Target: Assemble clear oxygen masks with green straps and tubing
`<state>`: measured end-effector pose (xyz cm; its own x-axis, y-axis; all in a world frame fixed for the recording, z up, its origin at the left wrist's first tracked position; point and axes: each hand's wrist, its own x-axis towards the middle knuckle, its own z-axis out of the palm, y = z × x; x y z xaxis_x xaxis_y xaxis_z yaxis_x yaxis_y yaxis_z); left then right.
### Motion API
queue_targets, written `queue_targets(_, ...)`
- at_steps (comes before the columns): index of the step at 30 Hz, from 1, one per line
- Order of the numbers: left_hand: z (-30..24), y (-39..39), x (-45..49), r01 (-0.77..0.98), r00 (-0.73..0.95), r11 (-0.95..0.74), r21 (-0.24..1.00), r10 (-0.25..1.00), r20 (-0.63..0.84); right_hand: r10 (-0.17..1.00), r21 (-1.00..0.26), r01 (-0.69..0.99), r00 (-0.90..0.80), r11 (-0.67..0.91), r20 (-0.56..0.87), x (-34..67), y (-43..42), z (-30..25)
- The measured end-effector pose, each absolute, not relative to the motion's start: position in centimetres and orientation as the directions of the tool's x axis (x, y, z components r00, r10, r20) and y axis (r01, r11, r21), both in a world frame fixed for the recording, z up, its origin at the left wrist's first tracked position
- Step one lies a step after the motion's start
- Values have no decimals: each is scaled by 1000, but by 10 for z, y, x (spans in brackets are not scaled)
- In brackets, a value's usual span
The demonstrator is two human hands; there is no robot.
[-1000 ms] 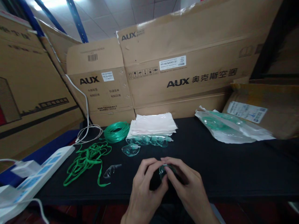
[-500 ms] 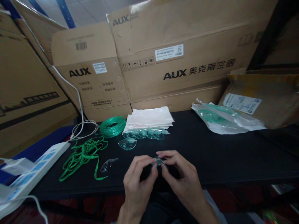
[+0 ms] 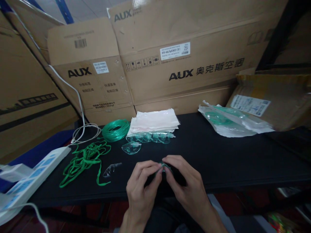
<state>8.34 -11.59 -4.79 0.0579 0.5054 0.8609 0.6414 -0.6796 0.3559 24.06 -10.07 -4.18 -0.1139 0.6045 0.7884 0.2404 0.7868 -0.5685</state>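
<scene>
Between my fingertips, near the front edge of the black table, is a small clear-green oxygen mask (image 3: 164, 166), mostly covered by the fingers. My left hand (image 3: 142, 183) pinches its left side between thumb and fingers. On the right side, my right hand (image 3: 188, 183) grips it the same way, so the two thumbs lie close together. Just beyond lies a single clear-green mask (image 3: 131, 148) with a pale connector. Several more masks (image 3: 153, 137) sit in a row behind it. To the left of my hands is a clear plastic piece (image 3: 111, 170).
Green elastic cord (image 3: 87, 161) lies tangled at left, beside a coil of green tubing (image 3: 116, 130). White bags (image 3: 154, 119) are stacked behind the masks. A bag with green tubing (image 3: 233, 119) lies at right. A power strip (image 3: 36, 181) borders the left; large cartons (image 3: 204, 48) wall the back.
The view has shifted slightly. Both hands keep their pinch, and the mask has tilted or folded a little between the thumbs. Nothing on the table has moved.
</scene>
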Motion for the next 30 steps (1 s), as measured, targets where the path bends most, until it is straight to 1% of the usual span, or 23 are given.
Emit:
queue_targets(10, -47, -116, 84, 661, 28, -660, 358, 498, 866, 593, -570, 179, -122, 802, 796, 240, -100, -42)
queue_targets(16, -45, -115, 87, 688, 76, -649, 324, 508, 858, 599, -579, 165, -126, 798, 790, 241, -101, -39)
queue_targets(22, -43, -116, 88, 695, 78, -650, 307, 492, 867, 623, -602, 166, -151, 781, 767, 242, -103, -41)
queue_targets(30, -45, -115, 85, 669, 69, -655, 353, 527, 847, 639, -621, 150, -172, 769, 750, 243, -101, -43)
